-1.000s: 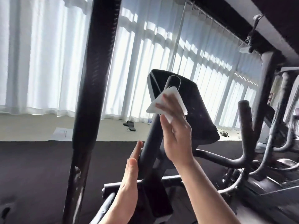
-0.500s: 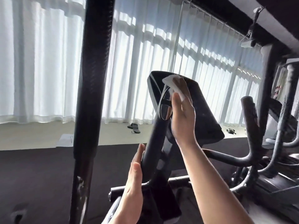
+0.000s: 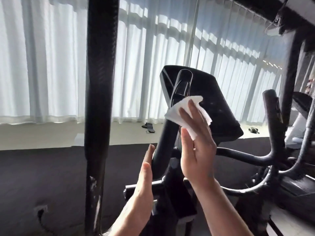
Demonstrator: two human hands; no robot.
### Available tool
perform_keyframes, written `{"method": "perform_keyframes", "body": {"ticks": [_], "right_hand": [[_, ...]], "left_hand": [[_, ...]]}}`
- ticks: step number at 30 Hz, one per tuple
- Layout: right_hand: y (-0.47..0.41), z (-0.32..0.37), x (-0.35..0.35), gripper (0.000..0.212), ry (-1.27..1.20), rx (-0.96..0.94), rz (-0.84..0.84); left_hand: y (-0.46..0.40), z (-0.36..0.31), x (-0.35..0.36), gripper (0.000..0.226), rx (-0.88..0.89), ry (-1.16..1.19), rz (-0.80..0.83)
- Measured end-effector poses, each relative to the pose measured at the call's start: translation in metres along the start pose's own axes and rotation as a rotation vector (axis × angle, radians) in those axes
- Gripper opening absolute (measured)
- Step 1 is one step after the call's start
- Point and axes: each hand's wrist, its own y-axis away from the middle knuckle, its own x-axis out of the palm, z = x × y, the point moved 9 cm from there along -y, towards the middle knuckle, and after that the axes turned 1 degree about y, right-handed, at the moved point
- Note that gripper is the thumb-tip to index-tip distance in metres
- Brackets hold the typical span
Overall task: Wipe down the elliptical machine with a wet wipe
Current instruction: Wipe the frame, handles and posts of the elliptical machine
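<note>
The black elliptical stands before me, with its console at the centre and a slanted handlebar post in front of it. My right hand presses a white wet wipe against the right side of that post with straight fingers, the wipe lying under the fingertips. My left hand rests flat, fingers straight, against the lower left side of the same post.
A thick black upright bar stands close on the left. Curved handlebars and further machines crowd the right. White curtains cover the windows behind. Small dark items lie on the pale floor strip; dark mat below.
My right hand has slid the wipe down the post from its top end to about mid-height. My left hand stays flat against the lower post.
</note>
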Motion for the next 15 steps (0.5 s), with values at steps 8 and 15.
{"method": "perform_keyframes", "body": {"ticks": [8,15], "right_hand": [[0.029,0.001,0.034,0.031,0.24,-0.258,0.326],[0.096,0.015,0.048,0.035,0.313,-0.351,0.349]], "left_hand": [[0.044,0.027,-0.021,0.095,0.06,0.035,-0.124],[0.06,0.024,-0.04,0.082,0.071,-0.048,-0.155]]}}
